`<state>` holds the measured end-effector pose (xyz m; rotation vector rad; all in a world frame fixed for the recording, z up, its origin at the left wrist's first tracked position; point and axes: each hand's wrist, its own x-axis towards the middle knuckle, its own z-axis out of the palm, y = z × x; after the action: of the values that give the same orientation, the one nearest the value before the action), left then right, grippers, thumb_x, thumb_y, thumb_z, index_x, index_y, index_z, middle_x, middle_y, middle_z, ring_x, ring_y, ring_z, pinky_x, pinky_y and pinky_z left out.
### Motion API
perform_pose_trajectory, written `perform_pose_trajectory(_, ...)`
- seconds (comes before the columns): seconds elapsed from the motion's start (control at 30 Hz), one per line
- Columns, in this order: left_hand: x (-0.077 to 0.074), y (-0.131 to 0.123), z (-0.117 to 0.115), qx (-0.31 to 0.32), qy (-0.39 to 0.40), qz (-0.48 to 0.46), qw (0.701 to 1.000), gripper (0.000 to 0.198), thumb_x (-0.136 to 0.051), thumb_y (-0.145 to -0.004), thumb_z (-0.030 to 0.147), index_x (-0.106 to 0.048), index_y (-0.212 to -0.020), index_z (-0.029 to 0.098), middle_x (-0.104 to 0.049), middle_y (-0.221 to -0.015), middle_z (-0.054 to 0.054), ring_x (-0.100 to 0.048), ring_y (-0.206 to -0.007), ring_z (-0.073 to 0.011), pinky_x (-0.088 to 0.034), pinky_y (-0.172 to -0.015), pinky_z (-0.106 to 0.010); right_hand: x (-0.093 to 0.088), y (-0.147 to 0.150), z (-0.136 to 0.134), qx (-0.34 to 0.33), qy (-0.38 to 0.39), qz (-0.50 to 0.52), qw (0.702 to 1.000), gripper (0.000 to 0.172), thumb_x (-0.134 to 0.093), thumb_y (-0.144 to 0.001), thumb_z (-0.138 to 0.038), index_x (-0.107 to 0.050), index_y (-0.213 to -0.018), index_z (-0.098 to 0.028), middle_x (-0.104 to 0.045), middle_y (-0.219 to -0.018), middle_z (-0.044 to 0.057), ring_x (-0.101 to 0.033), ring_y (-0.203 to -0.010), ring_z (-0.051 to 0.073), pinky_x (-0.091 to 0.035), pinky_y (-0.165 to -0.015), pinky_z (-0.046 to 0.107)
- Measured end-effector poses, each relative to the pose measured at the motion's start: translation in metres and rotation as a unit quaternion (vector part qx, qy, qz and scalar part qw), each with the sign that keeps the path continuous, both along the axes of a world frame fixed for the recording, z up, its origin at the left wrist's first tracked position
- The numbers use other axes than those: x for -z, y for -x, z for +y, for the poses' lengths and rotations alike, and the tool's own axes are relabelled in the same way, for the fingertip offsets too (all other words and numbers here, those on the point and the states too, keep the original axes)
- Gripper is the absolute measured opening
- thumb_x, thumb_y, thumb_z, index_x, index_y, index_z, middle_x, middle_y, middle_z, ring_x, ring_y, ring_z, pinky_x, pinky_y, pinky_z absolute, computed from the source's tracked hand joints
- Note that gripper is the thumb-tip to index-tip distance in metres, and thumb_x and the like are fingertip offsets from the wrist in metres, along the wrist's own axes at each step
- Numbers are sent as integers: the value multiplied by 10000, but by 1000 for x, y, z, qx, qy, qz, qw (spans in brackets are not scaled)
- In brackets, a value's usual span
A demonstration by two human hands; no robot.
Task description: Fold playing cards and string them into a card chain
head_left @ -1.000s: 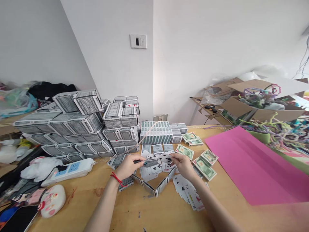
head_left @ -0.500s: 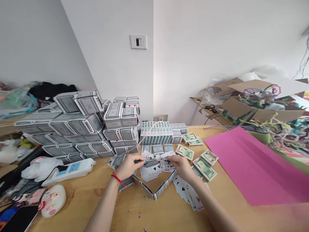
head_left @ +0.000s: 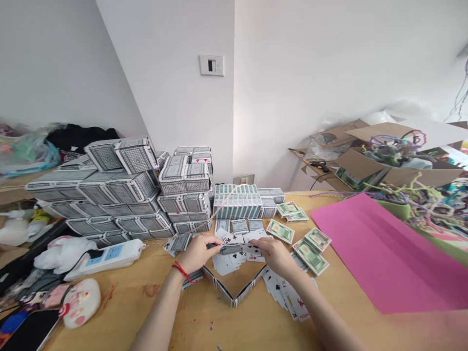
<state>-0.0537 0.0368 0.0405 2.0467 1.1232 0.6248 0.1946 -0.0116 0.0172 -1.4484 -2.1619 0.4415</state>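
My left hand [head_left: 200, 250], with a red string at the wrist, pinches one end of a playing card [head_left: 232, 249] whose patterned back shows. The fingers of my right hand [head_left: 273, 250] are pinched at the other side, near the same card; their exact grip is small to see. Below them, loose face-up cards [head_left: 224, 264] lie at the back of a V-shaped frame of folded cards [head_left: 234, 298]. More face-up cards [head_left: 288, 295] are fanned on the table under my right forearm. Patterned cards [head_left: 178, 243] lie left of my left hand.
Tall stacks of folded-card blocks [head_left: 124, 187] stand at the back left, green blocks [head_left: 237, 201] behind my hands. Green card stacks [head_left: 310, 254] and a pink sheet [head_left: 387, 253] lie right. A power strip [head_left: 109, 257] and phone [head_left: 32, 331] are left.
My hands have drawn the card into a flatter, more level position between them, and my right fingers have shifted slightly. The whole view has moved a little.
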Motion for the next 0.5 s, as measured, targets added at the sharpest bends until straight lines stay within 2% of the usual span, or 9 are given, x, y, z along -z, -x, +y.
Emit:
perform_pose_trajectory(0.17, 0, -1, -1, 1, -2, 1, 1000, 182, -536, -732, 265, -687, -806, 195, -683, -886, -47, -591, -848, -173, -433, -797, -270, 4, -1, 0, -7, -7, 0, 1000, 496, -329, -678, 4, -628, -1027, -182, -660, -797, 64, -582, -715, 174, -426, -628, 242)
perform_pose_trajectory(0.5, 3, -8, -3, -12, -16, 14, 1000, 178, -521, -738, 245, -687, -788, 208, -683, -859, -40, -592, -831, -180, -440, -766, -269, 2, 0, -1, -12, -22, -66, 998, 468, -332, -707, 3, -628, -1014, -190, -657, -753, 62, -580, -686, 173, -403, -595, 230)
